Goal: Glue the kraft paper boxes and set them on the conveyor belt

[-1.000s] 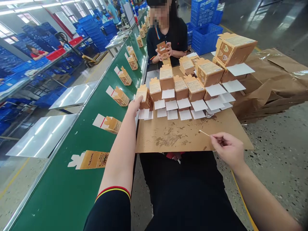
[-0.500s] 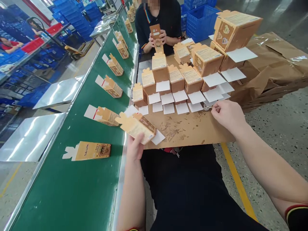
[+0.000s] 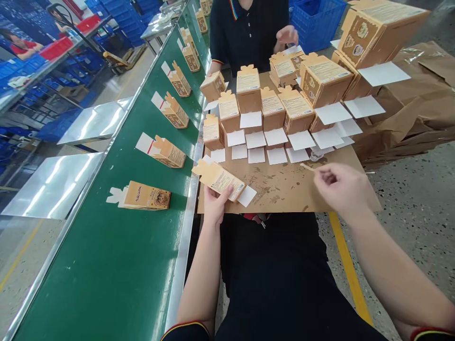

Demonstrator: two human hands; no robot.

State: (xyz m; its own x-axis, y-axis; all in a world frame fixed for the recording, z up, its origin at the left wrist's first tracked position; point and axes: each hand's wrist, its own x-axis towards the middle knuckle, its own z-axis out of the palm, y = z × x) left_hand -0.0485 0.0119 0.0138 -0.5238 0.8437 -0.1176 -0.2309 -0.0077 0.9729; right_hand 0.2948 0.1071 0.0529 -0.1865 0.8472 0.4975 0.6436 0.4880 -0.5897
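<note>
Head view: left hand (image 3: 215, 204) pinches a box (image 3: 222, 180), right hand (image 3: 341, 189) a swab (image 3: 307, 167) well apart; the apparent swabbing step calls for closeness.

Matt cardboard box (image 3: 221, 180), glossy green conveyor belt (image 3: 142, 255), shiny metal rail (image 3: 178, 279), plastic crate (image 3: 314, 23).

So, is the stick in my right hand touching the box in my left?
Apart: the head view shows stained cardboard between the stick and the box.
</note>
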